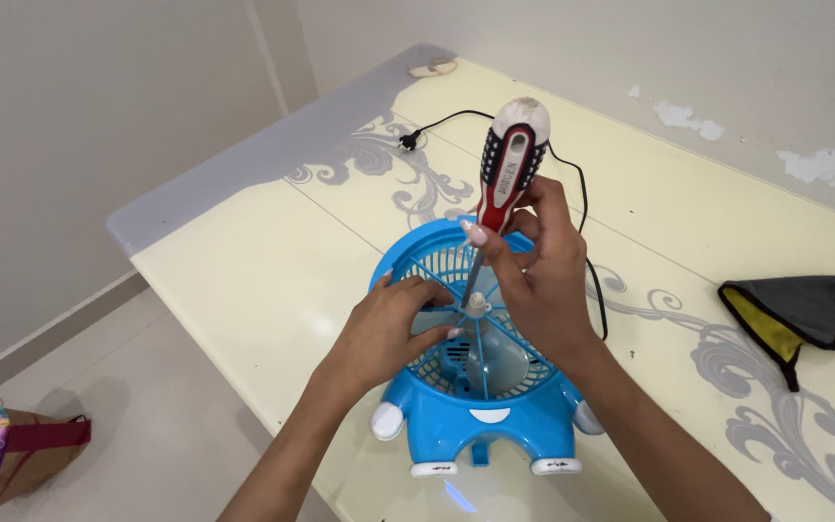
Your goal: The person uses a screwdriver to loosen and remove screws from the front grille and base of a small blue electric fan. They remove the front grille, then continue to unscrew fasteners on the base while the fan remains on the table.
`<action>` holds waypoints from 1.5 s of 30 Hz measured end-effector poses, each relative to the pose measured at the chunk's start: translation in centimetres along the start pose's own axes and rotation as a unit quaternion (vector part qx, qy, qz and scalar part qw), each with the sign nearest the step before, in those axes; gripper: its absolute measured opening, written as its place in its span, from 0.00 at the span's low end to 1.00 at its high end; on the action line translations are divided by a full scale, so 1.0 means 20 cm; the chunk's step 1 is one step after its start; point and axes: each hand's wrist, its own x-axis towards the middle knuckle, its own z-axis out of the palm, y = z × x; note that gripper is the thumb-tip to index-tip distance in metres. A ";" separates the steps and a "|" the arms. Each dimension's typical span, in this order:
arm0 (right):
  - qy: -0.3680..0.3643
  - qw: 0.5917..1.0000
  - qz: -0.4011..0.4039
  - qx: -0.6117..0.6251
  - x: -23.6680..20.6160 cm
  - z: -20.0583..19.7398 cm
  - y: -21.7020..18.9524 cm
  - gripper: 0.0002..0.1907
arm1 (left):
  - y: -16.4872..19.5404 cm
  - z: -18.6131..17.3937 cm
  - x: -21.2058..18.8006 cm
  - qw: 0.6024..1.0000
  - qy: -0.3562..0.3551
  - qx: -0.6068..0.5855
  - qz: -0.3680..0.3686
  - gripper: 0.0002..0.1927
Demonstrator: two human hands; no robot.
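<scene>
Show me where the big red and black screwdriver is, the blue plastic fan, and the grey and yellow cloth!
Red, black and white screwdriver [508, 164], head view, on its thick handle.
Blue plastic fan [442, 418], head view, on its front base under the grille.
Grey and yellow cloth [809, 302], head view, on its grey top side.

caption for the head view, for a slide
Right hand sets screwdriver on blue fan's hub; left hand steadies it.

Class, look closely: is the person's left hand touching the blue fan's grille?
Touching. The head view shows the left hand lying flat on the blue fan's grille, fingers pressed against its spokes beside the white hub.
</scene>
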 end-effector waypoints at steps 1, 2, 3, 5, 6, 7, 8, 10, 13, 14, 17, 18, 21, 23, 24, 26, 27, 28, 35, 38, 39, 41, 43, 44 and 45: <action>0.000 1.000 0.003 0.001 0.00 0.00 0.00 0.21 | 0.00 0.00 0.00 1.000 0.000 0.002 -0.004 0.17; 0.000 1.000 0.005 0.003 0.00 0.00 0.00 0.21 | 0.00 0.01 0.00 1.000 -0.001 0.004 -0.008 0.17; 0.000 1.000 0.008 0.004 0.00 0.00 0.00 0.21 | 0.00 0.01 0.00 1.000 -0.001 0.006 -0.011 0.17; -0.007 1.000 0.002 0.006 0.01 0.00 0.01 0.21 | -0.01 0.01 0.00 1.000 0.006 0.001 0.002 0.17; -0.010 1.000 -0.001 0.006 0.01 0.00 0.01 0.21 | -0.01 0.01 0.00 1.000 0.009 -0.001 0.009 0.17; -0.013 1.000 0.009 0.006 0.01 0.00 0.01 0.22 | -0.01 0.01 0.00 1.000 0.009 -0.001 0.010 0.17; -0.017 1.000 0.018 0.005 0.02 -0.01 0.01 0.22 | -0.02 0.01 0.00 1.000 0.009 0.000 0.011 0.17; -0.023 0.999 0.027 0.015 0.02 -0.01 0.01 0.23 | -0.02 0.01 0.00 1.000 0.009 0.001 0.011 0.18; -0.032 0.998 0.033 0.031 0.02 -0.02 0.01 0.22 | -0.02 0.02 0.00 1.000 0.007 0.001 0.009 0.18; -0.034 0.998 0.040 0.029 0.02 -0.03 0.01 0.21 | -0.03 0.02 0.00 1.000 0.004 0.002 0.008 0.18; -0.035 0.998 0.042 0.029 0.02 -0.02 0.02 0.20 | -0.03 0.02 0.00 1.000 0.008 0.003 0.010 0.18; -0.035 0.998 0.041 0.030 0.02 -0.02 0.02 0.20 | -0.03 0.02 0.00 1.000 0.010 0.002 0.011 0.18; -0.031 0.999 0.037 0.022 0.02 -0.02 0.01 0.20 | -0.02 0.02 0.00 1.000 0.008 -0.002 0.014 0.18; -0.037 0.998 0.037 0.024 0.01 -0.02 0.01 0.21 | -0.02 0.01 0.00 1.000 0.002 0.001 0.006 0.18; -0.039 0.998 0.037 0.024 0.02 -0.02 0.00 0.21 | -0.01 0.01 0.00 1.000 -0.001 0.002 0.003 0.18; -0.042 0.999 0.022 0.020 0.02 -0.02 0.00 0.21 | -0.01 0.01 0.00 1.000 -0.009 0.006 -0.012 0.18; -0.043 0.999 0.015 0.017 0.02 -0.02 0.00 0.21 | -0.01 0.01 0.00 1.000 -0.014 0.008 -0.019 0.18; -0.043 0.999 0.016 0.018 0.02 -0.02 0.00 0.20 | -0.01 0.01 0.00 1.000 -0.010 0.008 -0.013 0.18; -0.022 0.999 0.024 0.018 0.01 -0.02 0.01 0.20 | 0.00 0.01 0.01 0.999 -0.023 0.016 -0.027 0.18; 0.017 0.999 0.028 0.006 0.02 -0.01 0.02 0.20 | 0.00 0.01 0.01 1.000 -0.018 0.011 -0.022 0.19; 0.032 0.999 0.028 0.001 0.02 -0.01 0.01 0.20 | 0.00 0.01 0.00 1.000 -0.013 0.008 -0.016 0.19; -0.009 0.999 0.038 -0.003 0.03 -0.02 0.01 0.21 | -0.01 0.02 0.00 1.000 -0.009 0.008 -0.006 0.18; -0.052 0.998 0.024 -0.028 0.03 -0.02 -0.01 0.21 | -0.02 0.02 -0.01 1.000 0.000 0.007 0.007 0.18; -0.073 0.996 0.004 -0.053 0.02 -0.03 -0.02 0.20 | -0.02 0.02 -0.01 1.000 0.006 0.005 0.016 0.18; -0.095 0.992 -0.015 -0.078 0.01 -0.02 -0.03 0.19 | -0.03 0.03 -0.01 1.000 0.012 0.003 0.025 0.18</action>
